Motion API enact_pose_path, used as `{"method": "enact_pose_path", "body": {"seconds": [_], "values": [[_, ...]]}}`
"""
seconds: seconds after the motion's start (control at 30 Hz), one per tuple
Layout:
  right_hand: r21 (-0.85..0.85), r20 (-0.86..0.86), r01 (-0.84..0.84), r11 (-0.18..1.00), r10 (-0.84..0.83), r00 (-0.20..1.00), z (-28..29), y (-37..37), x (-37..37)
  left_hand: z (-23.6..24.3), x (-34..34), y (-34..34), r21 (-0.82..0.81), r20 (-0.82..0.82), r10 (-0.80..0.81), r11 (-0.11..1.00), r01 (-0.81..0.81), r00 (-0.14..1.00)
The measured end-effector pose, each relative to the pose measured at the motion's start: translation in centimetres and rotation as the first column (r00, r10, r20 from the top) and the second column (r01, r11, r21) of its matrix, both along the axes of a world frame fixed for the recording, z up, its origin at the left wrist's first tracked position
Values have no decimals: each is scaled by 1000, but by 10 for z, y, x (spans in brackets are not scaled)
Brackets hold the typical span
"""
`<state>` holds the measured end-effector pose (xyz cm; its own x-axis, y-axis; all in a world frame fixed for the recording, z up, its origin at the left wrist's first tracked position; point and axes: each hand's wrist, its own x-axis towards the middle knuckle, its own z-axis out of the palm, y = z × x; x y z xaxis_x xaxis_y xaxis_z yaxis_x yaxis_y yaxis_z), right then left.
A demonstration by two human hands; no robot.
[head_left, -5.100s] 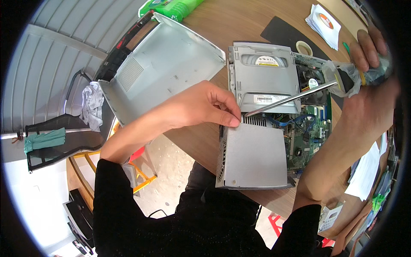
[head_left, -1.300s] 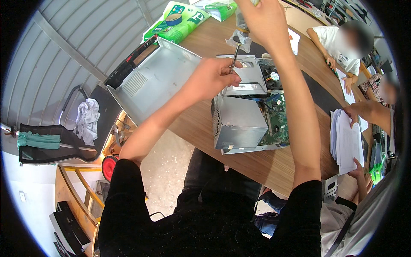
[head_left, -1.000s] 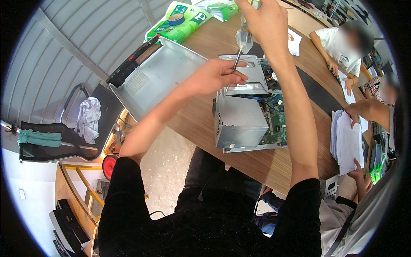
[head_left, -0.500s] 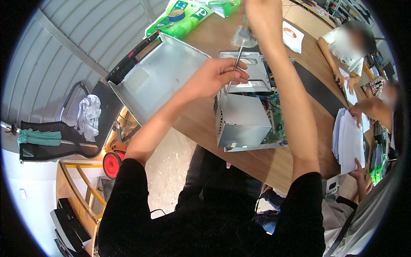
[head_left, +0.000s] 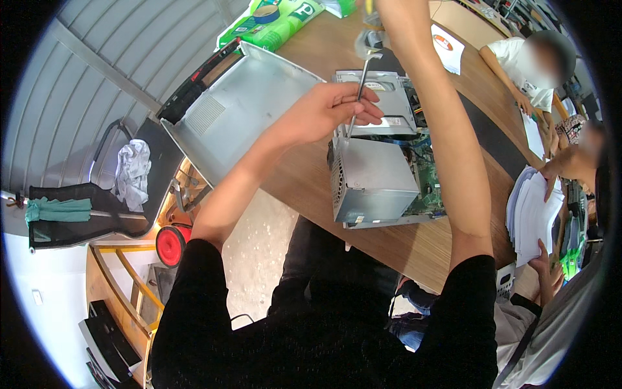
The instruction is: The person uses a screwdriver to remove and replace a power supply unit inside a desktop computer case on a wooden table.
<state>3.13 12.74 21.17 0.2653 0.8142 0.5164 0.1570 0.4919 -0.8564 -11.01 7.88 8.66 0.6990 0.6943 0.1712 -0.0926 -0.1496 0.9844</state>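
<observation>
Left hand (head_left: 337, 111): fingers pinching the shaft of the screwdriver (head_left: 365, 72), its lower end at the power supply unit (head_left: 377, 165), eleven o'clock. Right hand (head_left: 403, 16), one o'clock of left: cropped, finger state cannot be told.

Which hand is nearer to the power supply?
Left. In the picture, the left hand is just above the power supply; the right hand is farther up, at the top edge.
</observation>
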Motion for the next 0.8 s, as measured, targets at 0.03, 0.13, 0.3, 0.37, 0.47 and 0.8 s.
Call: {"method": "enact_pose_path", "body": {"seconds": [0.03,0.13,0.3,0.37,0.47,0.8], "values": [[20,-227,-306,952,302,926,-3,16,5,1,-1,2,-5,-19,-2,1000,2,1000],[114,-575,-746,656,656,489,-8,33,24,3,-1,0,35,1,-24,999,24,1000],[183,-494,-853,488,796,350,-19,25,18,1,1,1,51,22,-36,998,35,999],[22,-76,-13,1000,15,997,-8,-20,-7,-4,-6,-2,37,22,-6,999,5,1000],[261,15,0,965,-4,1000,-22,38,9,2,0,0,41,-81,96,995,-93,992],[213,-427,-964,158,903,53,9,16,32,1,-3,-3,19,-81,15,1000,-14,997]]}}
